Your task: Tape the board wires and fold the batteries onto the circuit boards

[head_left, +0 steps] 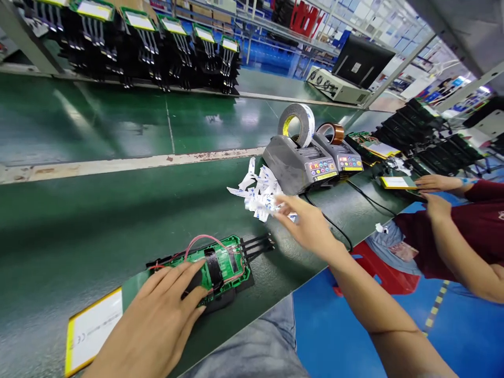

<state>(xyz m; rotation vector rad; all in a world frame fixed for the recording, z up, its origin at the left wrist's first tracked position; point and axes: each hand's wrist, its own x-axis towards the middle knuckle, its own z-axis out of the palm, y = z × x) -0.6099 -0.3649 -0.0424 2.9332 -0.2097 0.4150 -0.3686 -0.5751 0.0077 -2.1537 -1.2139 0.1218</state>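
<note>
Spread wide, my left hand (161, 310) is steadying the green unit (227, 262) on the bench (98, 226), ideally sparing its pink wire (203, 236); my right hand (309, 226) is hovering by white scraps (265, 189), grip too blurred to tell.

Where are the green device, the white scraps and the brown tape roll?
Green device (227, 264), head view: green part near right end.
White scraps (266, 189), head view: middle of the pile.
Brown tape roll (338, 134), head view: outer side.

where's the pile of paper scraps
Near the centre of the head view, the scraps lie left of the grey tape dispenser, by the right hand.
</note>
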